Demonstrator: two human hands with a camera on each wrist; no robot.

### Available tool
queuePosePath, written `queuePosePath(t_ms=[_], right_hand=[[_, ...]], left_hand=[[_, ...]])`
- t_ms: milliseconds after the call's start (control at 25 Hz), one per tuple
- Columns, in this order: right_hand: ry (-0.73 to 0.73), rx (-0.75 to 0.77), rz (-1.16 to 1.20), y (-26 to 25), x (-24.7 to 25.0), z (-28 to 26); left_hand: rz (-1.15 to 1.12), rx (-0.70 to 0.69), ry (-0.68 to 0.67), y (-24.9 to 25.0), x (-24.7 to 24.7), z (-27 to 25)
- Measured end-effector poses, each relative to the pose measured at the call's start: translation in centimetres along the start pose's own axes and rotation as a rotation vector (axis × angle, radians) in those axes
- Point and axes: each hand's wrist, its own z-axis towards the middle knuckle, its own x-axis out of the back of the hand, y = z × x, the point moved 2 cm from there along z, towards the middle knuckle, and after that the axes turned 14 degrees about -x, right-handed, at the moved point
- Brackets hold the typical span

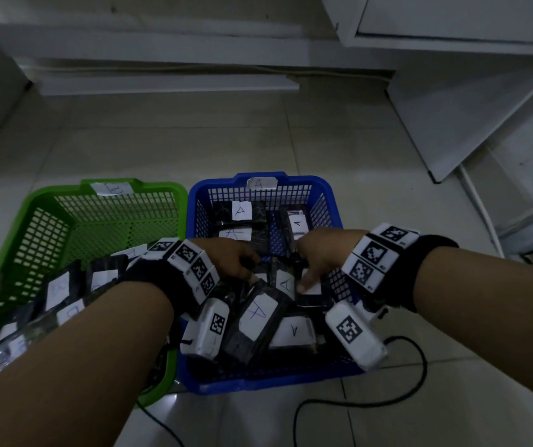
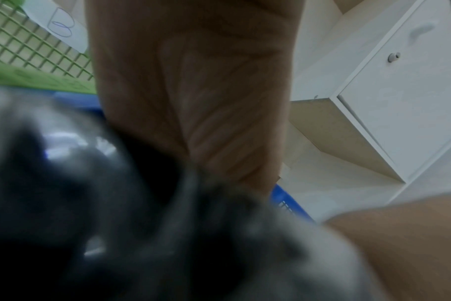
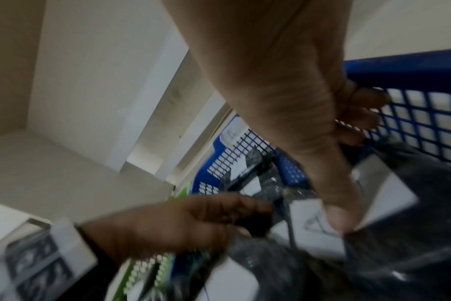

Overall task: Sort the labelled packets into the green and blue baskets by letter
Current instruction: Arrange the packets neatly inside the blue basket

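Observation:
The green basket, tagged B, holds several black packets with white B labels. To its right the blue basket, tagged A, holds several packets labelled A. Both hands reach into the blue basket. My left hand curls its fingers on the black wrap of a packet. My right hand grips a packet, its thumb pressing the white A label. Whether both hold one packet is unclear. The left wrist view shows only my palm and blurred black wrap.
The baskets stand side by side on a pale tiled floor. A black cable loops on the floor to the front right of the blue basket. White cabinets and boards stand behind and to the right.

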Motion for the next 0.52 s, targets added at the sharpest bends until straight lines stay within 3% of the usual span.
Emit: queuePosePath(t_ms=[80, 160, 280, 320, 440, 520], right_hand=[[-0.054, -0.012, -0.118, -0.2, -0.8, -0.3], [-0.010, 0.009, -0.094, -0.2, -0.6, -0.3], [-0.058, -0.033, 0.291, 1.1, 1.3, -0.7], [-0.026, -0.060, 0.397, 1.7, 2.2, -0.8], [0.291, -0.128, 0.521, 3.3, 4.4, -0.1], [0.393, -0.172, 0.621, 3.4, 4.6, 0.8]], left_hand=[[-0.005, -0.013, 0.010, 0.4, 0.1, -0.1], [-0.032, -0.056, 0.040, 0.8, 0.1, -0.1], [-0.084, -0.108, 0.023, 1.6, 0.2, 0.0], [-0.088, -0.119, 0.003, 1.9, 0.2, 0.0], [-0.076, -0.140, -0.029, 2.1, -0.1, 0.4], [-0.086, -0.149, -0.048, 1.8, -0.3, 0.7]])
